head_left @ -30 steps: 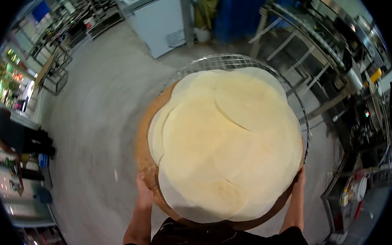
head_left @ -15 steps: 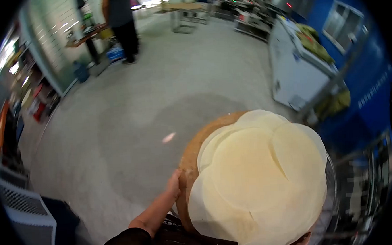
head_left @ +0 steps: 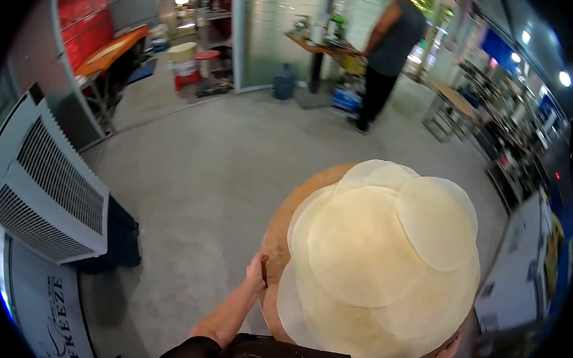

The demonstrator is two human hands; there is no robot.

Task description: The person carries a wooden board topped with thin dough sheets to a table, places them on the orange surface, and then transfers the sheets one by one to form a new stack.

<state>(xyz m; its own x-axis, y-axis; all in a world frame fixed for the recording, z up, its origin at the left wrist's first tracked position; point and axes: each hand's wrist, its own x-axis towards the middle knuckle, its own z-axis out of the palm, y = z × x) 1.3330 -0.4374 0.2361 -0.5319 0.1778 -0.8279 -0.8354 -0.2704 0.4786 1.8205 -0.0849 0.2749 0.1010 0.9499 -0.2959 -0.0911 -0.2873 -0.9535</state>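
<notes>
A large round wooden board point(head_left: 282, 237) is carried in front of me at waist height. Overlapping on it lies a pile of thin, round, pale dough sheets point(head_left: 361, 246), some reaching over the board's edge. My left hand point(head_left: 257, 270) is closed on the left rim, its fingers partly hidden by the board. At the lower right, my right hand point(head_left: 446, 352) holds the near rim, mostly covered by the board and sheets.
An air cooler point(head_left: 53, 185) stands on the left, above a white FREEZE-marked chest point(head_left: 50, 314). Ahead, a person point(head_left: 390, 50) stands by a wall table point(head_left: 322, 46). A water bottle point(head_left: 284, 82), a red stool point(head_left: 206, 56) and an orange table point(head_left: 114, 48) lie beyond. A white freezer point(head_left: 515, 267) is right.
My view has swung left, so the air cooler and orange table show more fully and the freezer has shifted to the right edge. The board stays in both hands with its sheets.
</notes>
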